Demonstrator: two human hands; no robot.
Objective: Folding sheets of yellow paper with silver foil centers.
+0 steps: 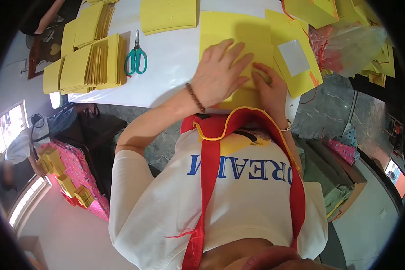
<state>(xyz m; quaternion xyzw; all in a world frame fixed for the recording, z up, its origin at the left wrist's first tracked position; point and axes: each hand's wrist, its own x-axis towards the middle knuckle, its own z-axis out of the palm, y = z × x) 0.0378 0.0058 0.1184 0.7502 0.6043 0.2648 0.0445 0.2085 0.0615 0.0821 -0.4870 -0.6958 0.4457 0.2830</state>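
Note:
A yellow paper sheet with crease lines lies in front of me at the table's near edge. My left hand rests flat on it, fingers spread, with a brown bead bracelet at the wrist. Beside it, my right hand is curled at the sheet's right part, thumb and forefinger bent onto the paper. The fingertips' exact grip is partly hidden. Right of this hand lies another yellow piece bearing a pale rectangular patch. Scissors with teal handles lie to the left, points away from me.
Stacks of folded yellow paper stand at the table's left, with another yellow stack at the back. A clear plastic bag sits at the right edge. At far left, a person is near a pink-covered surface holding yellow bundles.

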